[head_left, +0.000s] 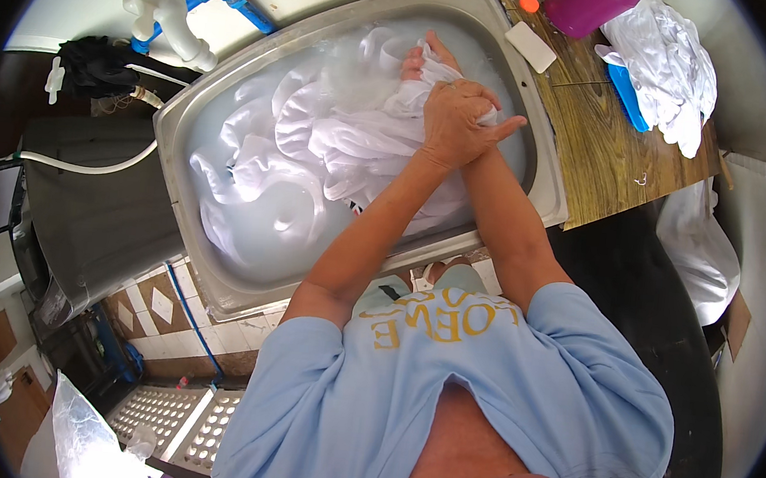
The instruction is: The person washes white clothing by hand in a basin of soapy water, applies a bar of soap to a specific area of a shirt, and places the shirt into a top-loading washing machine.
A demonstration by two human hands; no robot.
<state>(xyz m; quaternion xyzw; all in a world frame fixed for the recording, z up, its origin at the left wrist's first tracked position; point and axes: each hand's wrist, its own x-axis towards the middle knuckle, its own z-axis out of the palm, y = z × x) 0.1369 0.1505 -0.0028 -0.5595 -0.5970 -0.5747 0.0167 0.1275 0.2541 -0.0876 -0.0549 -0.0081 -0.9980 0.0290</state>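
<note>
White cloth (pixel 355 141) lies bunched and partly under cloudy water in a grey sink basin (pixel 376 6). At the basin's upper right, my two hands are close together, with the wrists nearly crossing. My left hand (pixel 455 122) closes on a gathered part of the wet cloth, its thumb sticking out to the right. Just beyond it, my right hand (pixel 442 51) is wrapped in the same cloth, its palm partly covered. The left hand hides part of the right wrist. Loose folds of the cloth spread to the left through the water.
Right of the basin, a wood-patterned tabletop (pixel 586 157) carries a pale soap bar (pixel 530 47), an orange cap (pixel 529 4), a purple container (pixel 590 7), a blue plastic item (pixel 628 98) and piled white cloth (pixel 667 68). White pipework (pixel 161 15) and a hose (pixel 89 166) sit left.
</note>
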